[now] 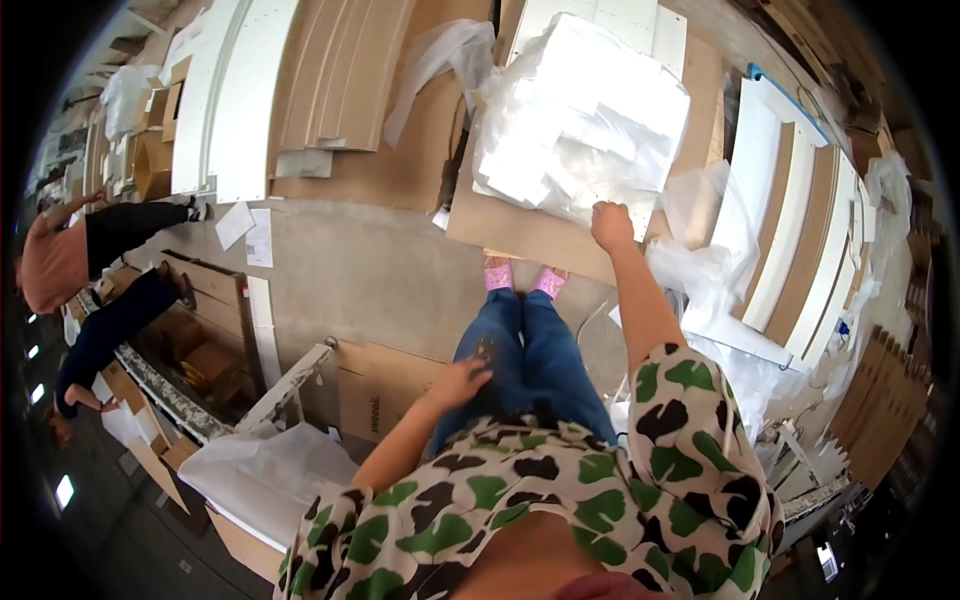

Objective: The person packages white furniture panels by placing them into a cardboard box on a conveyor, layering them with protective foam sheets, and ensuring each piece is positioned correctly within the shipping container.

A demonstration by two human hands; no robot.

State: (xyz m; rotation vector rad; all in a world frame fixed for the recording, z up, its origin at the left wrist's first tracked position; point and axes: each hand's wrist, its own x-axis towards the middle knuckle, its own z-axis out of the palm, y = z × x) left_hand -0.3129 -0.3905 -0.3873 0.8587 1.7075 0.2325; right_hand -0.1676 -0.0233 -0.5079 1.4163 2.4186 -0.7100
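Observation:
My right hand (pixel 612 226) reaches forward, its fingers closed at the near edge of a clear plastic bag (pixel 500 135). The crumpled plastic wraps a stack of bright white pieces, whose shape is partly lost in glare. This bundle lies over white panels (pixel 672 40) and a sheet of brown cardboard (pixel 520 228). My left hand (pixel 462 382) hangs in front of my thigh with its fingers apart and holds nothing.
Stacked white and brown boards (pixel 340 70) lie ahead to the left. More long white panels (pixel 765 160) and loose plastic film (pixel 725 250) are on the right. Two people (pixel 60 260) are at the far left beside an open cardboard box (pixel 205 355). Paper sheets (pixel 259 238) lie on the floor.

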